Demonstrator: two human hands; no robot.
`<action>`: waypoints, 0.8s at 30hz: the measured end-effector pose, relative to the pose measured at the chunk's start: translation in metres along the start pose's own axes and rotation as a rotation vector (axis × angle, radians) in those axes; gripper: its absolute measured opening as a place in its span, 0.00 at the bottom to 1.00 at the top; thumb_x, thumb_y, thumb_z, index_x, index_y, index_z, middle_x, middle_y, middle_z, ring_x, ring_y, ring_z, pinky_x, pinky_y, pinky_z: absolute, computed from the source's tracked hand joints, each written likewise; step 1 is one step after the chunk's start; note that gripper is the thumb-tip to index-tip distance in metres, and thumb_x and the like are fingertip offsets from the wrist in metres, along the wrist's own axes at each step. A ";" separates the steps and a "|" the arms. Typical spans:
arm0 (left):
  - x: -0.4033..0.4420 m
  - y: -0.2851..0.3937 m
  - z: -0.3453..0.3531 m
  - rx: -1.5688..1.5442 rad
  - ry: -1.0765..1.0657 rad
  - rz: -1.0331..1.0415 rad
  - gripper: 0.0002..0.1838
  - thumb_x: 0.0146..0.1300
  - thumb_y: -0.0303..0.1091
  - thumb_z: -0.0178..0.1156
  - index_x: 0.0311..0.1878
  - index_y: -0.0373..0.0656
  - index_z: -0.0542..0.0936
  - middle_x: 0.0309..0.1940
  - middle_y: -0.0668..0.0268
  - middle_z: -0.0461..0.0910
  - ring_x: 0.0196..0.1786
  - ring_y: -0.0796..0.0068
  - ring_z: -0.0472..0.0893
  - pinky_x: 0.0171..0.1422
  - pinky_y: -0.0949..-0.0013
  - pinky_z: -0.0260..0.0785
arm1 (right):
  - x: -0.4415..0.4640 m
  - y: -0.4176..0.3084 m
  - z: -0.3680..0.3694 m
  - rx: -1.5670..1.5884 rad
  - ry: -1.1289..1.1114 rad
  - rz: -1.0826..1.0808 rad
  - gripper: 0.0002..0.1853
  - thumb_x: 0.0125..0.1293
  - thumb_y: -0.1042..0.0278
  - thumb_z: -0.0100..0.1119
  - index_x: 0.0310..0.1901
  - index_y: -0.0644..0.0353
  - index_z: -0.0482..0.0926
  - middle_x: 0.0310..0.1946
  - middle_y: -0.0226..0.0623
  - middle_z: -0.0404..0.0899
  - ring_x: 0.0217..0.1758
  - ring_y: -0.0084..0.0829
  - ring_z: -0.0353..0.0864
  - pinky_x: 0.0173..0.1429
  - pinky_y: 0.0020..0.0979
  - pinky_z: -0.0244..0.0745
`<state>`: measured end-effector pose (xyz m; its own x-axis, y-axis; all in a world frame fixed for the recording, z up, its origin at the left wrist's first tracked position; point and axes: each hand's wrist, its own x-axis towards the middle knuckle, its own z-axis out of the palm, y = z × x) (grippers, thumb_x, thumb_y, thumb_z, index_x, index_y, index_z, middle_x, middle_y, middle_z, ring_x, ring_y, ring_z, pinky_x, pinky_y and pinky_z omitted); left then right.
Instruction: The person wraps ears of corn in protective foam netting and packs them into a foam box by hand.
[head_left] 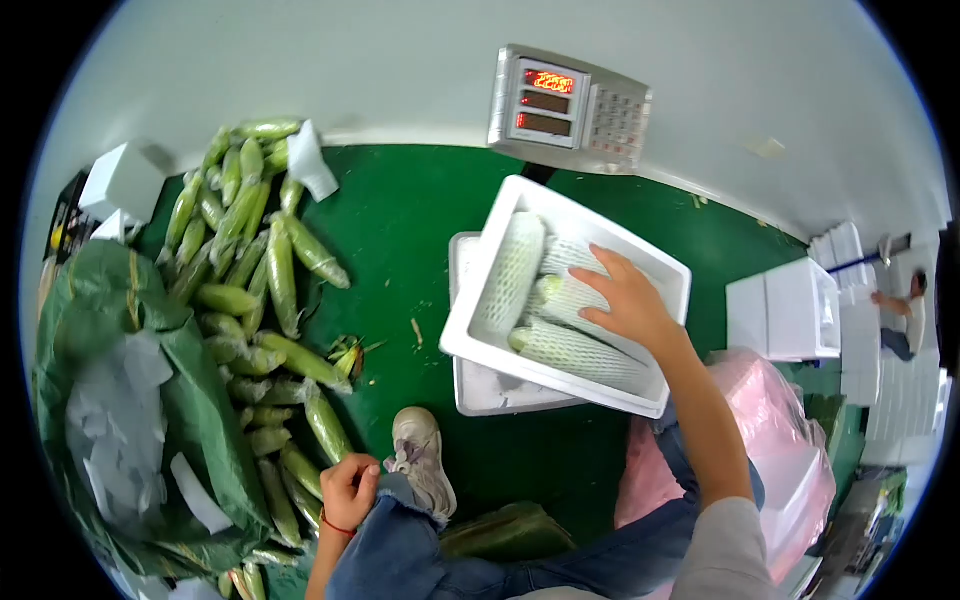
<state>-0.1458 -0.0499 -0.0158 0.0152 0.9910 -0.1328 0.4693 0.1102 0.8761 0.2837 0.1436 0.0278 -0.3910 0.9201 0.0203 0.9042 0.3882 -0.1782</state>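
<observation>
My right hand (628, 302) reaches into a white foam box (468, 335), its fingers spread over long pale-green vegetables (575, 300) in white foam net sleeves. Several of these lie side by side in the box; the hand and forearm partly cover some. The fingertips seem to rest on the sleeves, not wrapped round one. My left hand (350, 492) is loosely curled at my left knee, with no object visible in it. Beside it lies a long green vegetable (325, 425) in clear plastic film. The foam box sits tilted on a pale scale platform (470, 390).
A scale display (570, 108) with red digits stands behind the box. At left, several film-wrapped green vegetables (240, 220) are heaped by a green sack (120, 290). Pink plastic wrapping (765, 400) and white foam boxes (785, 310) are at right. Far right, a person (905, 320) is nearby.
</observation>
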 end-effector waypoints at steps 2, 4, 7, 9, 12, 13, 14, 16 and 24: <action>-0.004 -0.006 0.001 0.022 -0.005 -0.025 0.05 0.61 0.29 0.59 0.31 0.39 0.80 0.20 0.63 0.77 0.21 0.73 0.77 0.28 0.72 0.68 | 0.026 0.000 0.022 -0.047 -0.145 -0.032 0.34 0.44 0.47 0.72 0.56 0.45 0.78 0.63 0.55 0.65 0.64 0.53 0.64 0.67 0.47 0.59; -0.010 -0.016 0.001 -0.007 0.033 -0.052 0.04 0.61 0.30 0.59 0.34 0.40 0.80 0.20 0.61 0.78 0.21 0.70 0.77 0.28 0.71 0.69 | 0.048 -0.003 0.019 -0.003 -0.305 -0.142 0.40 0.37 0.43 0.73 0.57 0.44 0.78 0.59 0.58 0.66 0.63 0.54 0.63 0.66 0.50 0.55; -0.022 -0.030 0.002 -0.016 -0.006 -0.243 0.07 0.63 0.30 0.56 0.37 0.37 0.80 0.25 0.59 0.78 0.27 0.68 0.79 0.33 0.68 0.70 | 0.053 0.005 0.025 -0.169 -0.383 -0.167 0.42 0.35 0.46 0.75 0.56 0.53 0.76 0.58 0.61 0.64 0.62 0.58 0.62 0.67 0.50 0.57; -0.025 -0.042 0.012 -0.037 0.000 -0.172 0.08 0.64 0.33 0.57 0.37 0.38 0.80 0.25 0.59 0.79 0.27 0.70 0.79 0.33 0.69 0.70 | 0.062 0.004 0.029 -0.192 -0.422 -0.110 0.44 0.34 0.48 0.75 0.58 0.55 0.74 0.60 0.63 0.61 0.63 0.61 0.60 0.68 0.51 0.56; -0.014 -0.043 0.024 -0.182 -0.098 -0.281 0.08 0.65 0.34 0.57 0.39 0.39 0.80 0.28 0.59 0.80 0.29 0.66 0.81 0.34 0.68 0.71 | 0.066 -0.007 0.029 -0.185 -0.576 -0.041 0.46 0.32 0.51 0.76 0.59 0.55 0.72 0.62 0.64 0.57 0.65 0.63 0.57 0.69 0.50 0.56; -0.005 -0.042 0.027 -0.164 -0.097 -0.172 0.08 0.64 0.34 0.57 0.39 0.40 0.80 0.28 0.59 0.80 0.29 0.65 0.81 0.35 0.67 0.71 | 0.073 -0.011 0.030 -0.179 -0.623 -0.010 0.46 0.31 0.52 0.76 0.59 0.56 0.72 0.63 0.63 0.57 0.65 0.63 0.56 0.69 0.50 0.56; 0.005 -0.041 0.030 -0.144 -0.097 -0.061 0.08 0.64 0.34 0.57 0.40 0.41 0.80 0.29 0.58 0.81 0.30 0.64 0.82 0.35 0.67 0.72 | 0.080 -0.015 0.031 -0.174 -0.668 0.023 0.46 0.30 0.53 0.76 0.59 0.56 0.72 0.63 0.62 0.56 0.66 0.64 0.56 0.69 0.50 0.57; 0.022 -0.036 0.037 -0.077 -0.152 0.031 0.07 0.63 0.35 0.58 0.40 0.44 0.80 0.29 0.61 0.82 0.29 0.63 0.82 0.33 0.66 0.72 | 0.095 -0.021 0.027 -0.126 -0.757 0.065 0.45 0.31 0.56 0.75 0.59 0.56 0.71 0.63 0.61 0.56 0.65 0.64 0.56 0.68 0.50 0.58; 0.070 0.008 0.033 -0.404 -0.282 0.235 0.07 0.62 0.37 0.60 0.40 0.46 0.79 0.25 0.64 0.77 0.27 0.67 0.78 0.31 0.65 0.69 | 0.058 -0.002 0.021 -0.110 -0.437 0.042 0.41 0.32 0.63 0.68 0.56 0.58 0.71 0.57 0.57 0.62 0.62 0.59 0.62 0.67 0.45 0.60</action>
<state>-0.1115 0.0179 -0.0335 0.3411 0.9398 0.0180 0.0492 -0.0370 0.9981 0.2556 0.1950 0.0090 -0.3678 0.8367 -0.4058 0.9246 0.3754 -0.0639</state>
